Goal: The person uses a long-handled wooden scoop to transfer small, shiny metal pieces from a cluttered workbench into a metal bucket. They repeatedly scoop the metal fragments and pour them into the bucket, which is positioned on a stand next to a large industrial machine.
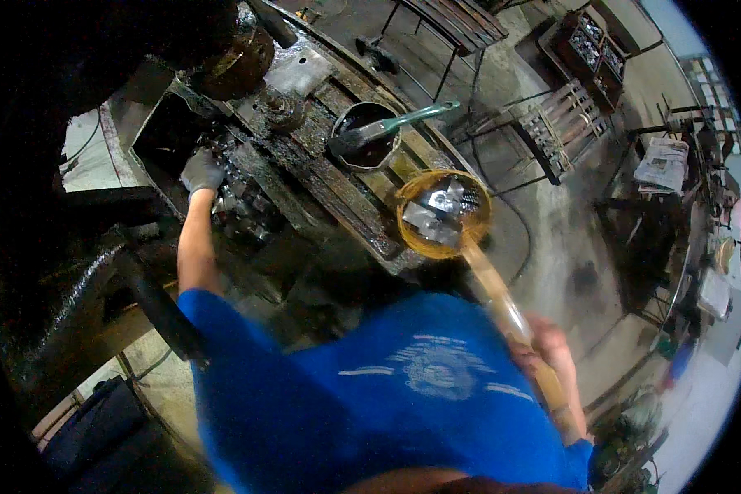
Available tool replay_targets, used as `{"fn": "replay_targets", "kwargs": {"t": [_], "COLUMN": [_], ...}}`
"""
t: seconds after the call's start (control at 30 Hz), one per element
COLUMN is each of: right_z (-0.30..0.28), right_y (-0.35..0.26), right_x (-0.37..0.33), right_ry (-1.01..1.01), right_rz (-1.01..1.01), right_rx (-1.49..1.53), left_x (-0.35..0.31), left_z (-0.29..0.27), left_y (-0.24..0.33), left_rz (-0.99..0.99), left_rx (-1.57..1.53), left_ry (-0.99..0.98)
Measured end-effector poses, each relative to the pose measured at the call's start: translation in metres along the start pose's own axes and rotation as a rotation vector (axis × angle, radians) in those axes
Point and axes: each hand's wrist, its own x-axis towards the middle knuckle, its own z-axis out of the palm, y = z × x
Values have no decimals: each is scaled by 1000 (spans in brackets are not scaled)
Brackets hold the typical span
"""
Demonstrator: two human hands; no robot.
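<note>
My left hand (202,171), in a grey glove, reaches down among shiny dark metal pieces (245,210) by a dark open box (158,132). Its fingertips are lost in the dark, so I cannot tell whether it grips anything. On the other side, my bare right hand (549,342) is wrapped round the wooden handle (494,284) of a round yellow scoop (405,224). Several bright metal parts (445,202) lie inside the scoop, which sits at the right end of the grimy machine table (321,193).
A round pot (337,123) on the machine table holds a brush with a green handle (416,115). Behind it stand slatted racks (564,123) and a bin of small parts (589,45). Folded newspapers (663,165) lie at the right. A dark machine bar (156,305) runs near my left arm.
</note>
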Motion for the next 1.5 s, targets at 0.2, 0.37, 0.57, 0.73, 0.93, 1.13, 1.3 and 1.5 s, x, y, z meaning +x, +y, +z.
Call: {"fn": "replay_targets", "kwargs": {"t": [0.2, 0.37, 0.57, 0.73, 0.93, 1.13, 1.3, 1.5], "right_z": [-2, -6, -8, -4, 1, -9, -8, -4], "right_y": [-13, -16, -23, -27, -28, -27, -26, -27], "right_x": [-1, -3, 0, -1, -2, 2, -1, -2], "right_ry": [-87, -128, -90, -56, -6, -86, -76, -5], "right_rz": [16, 6, 34, 33, 45, 88, 91, 58], "right_rx": [-39, -72, -245, -227, -292, -155, -169, -224], "left_x": [-97, -193, -224, -214, -183, -90, -24, 9], "left_z": [-49, -107, -120, -118, -127, -27, 61, 104], "left_y": [27, 147, 264, 273, 171, 7, 10, -13], "left_rz": [313, 979, 1172, 1233, 747, 132, 11, 14], "left_rx": [-1005, -834, -749, -554, -970, -547, -180, -260], "left_ry": [185, 458, 250, 159, 50, 13, -256, -184]}}
